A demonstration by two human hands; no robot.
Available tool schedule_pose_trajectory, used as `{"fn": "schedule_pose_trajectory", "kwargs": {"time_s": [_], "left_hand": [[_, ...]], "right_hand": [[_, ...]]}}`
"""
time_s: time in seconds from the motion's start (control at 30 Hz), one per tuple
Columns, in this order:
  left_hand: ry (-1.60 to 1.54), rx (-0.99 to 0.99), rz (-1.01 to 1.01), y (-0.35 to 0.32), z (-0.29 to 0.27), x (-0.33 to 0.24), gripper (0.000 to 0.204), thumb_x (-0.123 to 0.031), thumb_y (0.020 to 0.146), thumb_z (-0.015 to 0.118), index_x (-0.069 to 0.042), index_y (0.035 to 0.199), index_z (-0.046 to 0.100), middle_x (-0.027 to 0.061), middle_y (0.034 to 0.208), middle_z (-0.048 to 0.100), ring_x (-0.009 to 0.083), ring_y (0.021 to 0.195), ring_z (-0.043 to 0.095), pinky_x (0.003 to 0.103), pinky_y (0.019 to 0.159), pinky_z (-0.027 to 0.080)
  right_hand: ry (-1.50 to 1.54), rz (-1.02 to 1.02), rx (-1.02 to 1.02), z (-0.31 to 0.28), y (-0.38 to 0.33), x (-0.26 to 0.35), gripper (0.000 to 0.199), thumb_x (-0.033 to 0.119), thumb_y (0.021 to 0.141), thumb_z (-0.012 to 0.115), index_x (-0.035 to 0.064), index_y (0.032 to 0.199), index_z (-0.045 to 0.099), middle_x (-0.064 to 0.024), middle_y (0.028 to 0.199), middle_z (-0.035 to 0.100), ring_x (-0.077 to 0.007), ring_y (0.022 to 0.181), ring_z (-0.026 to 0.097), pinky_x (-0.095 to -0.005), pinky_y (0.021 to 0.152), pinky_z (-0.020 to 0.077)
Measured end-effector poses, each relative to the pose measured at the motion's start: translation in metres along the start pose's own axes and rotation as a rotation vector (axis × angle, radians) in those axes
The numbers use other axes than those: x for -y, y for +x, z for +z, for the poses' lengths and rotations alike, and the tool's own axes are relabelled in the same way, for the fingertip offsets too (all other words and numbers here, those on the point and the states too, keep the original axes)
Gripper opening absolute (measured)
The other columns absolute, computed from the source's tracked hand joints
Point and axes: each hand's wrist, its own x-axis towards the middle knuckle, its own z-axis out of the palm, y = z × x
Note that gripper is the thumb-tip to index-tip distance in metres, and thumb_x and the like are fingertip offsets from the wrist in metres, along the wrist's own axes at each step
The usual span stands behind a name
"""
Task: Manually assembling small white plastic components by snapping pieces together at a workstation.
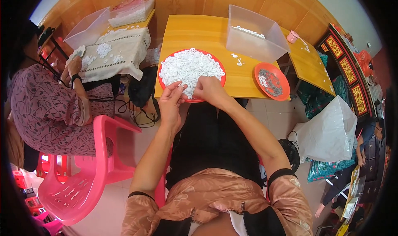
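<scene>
Head view: both hands — left [171, 98], right [209, 91] — pinch one small white ring [181, 86]; its axis unclear.

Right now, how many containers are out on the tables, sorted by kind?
Red round trays: 2, the large tray of white rings and the small tray of dark bits.
Clear plastic bins: 3, the big bin, the left bin, the back bin.
Pink cup: 1.
Total: 6.
</scene>
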Motion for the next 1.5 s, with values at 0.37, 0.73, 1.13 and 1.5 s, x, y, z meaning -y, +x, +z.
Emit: {"fn": "schedule_pose_trajectory", "kwargs": {"time_s": [0.37, 0.73, 1.13, 1.5], "left_hand": [[0.084, 0.119, 0.068, -0.011, 0.013, 0.002, 0.022, -0.002, 0.086, 0.059, 0.001, 0.107, 0.062, 0.0055, 0.084, 0.064, 0.007, 0.067, 0.058, 0.018, 0.061, 0.044], [0.213, 0.182, 0.138, -0.017, 0.019, 0.001, 0.019, -0.001, 0.085, 0.059, 0.001, 0.104, 0.063, 0.0035, 0.084, 0.064, 0.0073, 0.068, 0.058, 0.019, 0.065, 0.046], [0.233, 0.203, 0.095, -0.015, 0.016, 0.005, 0.018, -0.003, 0.085, 0.06, 0.002, 0.102, 0.063, 0.0049, 0.086, 0.066, 0.0063, 0.064, 0.056, 0.017, 0.059, 0.044], [0.289, 0.222, 0.059, -0.015, 0.014, 0.007, 0.019, -0.005, 0.084, 0.062, 0.001, 0.102, 0.064, 0.0055, 0.085, 0.067, 0.007, 0.062, 0.058, 0.018, 0.058, 0.045]], "right_hand": [[0.482, -0.132, -0.279, -0.011, -0.042, 0.025, 0.019, 0.0, 0.079, 0.062, -0.0001, 0.097, 0.064, -0.0111, 0.078, 0.066, -0.0156, 0.071, 0.064, -0.0249, 0.062, 0.0495], [0.104, -0.372, -0.49, -0.015, -0.053, 0.027, 0.027, 0.001, 0.075, 0.066, 0.0059, 0.102, 0.065, -0.0063, 0.081, 0.067, -0.0213, 0.072, 0.063, -0.0299, 0.067, 0.0455], [0.13, -0.355, -0.521, -0.012, -0.058, 0.028, 0.027, -0.002, 0.075, 0.065, 0.0046, 0.101, 0.064, -0.0071, 0.08, 0.066, -0.0196, 0.071, 0.062, -0.0285, 0.067, 0.0472], [0.63, -0.058, -0.45, -0.002, -0.062, 0.03, 0.029, -0.003, 0.079, 0.062, 0.0025, 0.107, 0.055, -0.0072, 0.077, 0.064, -0.0133, 0.073, 0.064, -0.0244, 0.067, 0.0488]]}}
